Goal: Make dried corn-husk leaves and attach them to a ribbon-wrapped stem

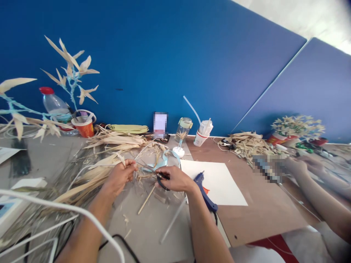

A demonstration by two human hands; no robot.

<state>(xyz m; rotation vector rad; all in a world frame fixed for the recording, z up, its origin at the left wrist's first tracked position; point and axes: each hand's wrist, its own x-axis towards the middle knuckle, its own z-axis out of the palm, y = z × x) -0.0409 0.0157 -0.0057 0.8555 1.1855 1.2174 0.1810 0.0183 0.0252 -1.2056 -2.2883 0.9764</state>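
My left hand (122, 177) is closed in a pinch on a pale strip of dried corn husk (120, 158). Black-handled scissors (162, 182) sit in my right hand (177, 178), their blades pointing left toward the pinched fingers. I cannot tell whether the blades touch the strip. Loose husks (90, 182) spread left of and behind my left hand. A light blue ribbon (168, 157) curls just beyond the scissors. Below my hands lie a thin stick (146, 200) and a clear glue stick (173, 223). A blue glue gun (206, 193) rests on white paper (231, 182) beside my right forearm.
A white cable (90, 215) arches across the lower left. Husk flower branches (72, 78) stand in a red cup (85, 128). At the back are a phone (160, 125), a clear bottle (184, 128) and a white cup (202, 133). A co-worker's hands (297, 166) hold a blurred-out phone-like object at right.
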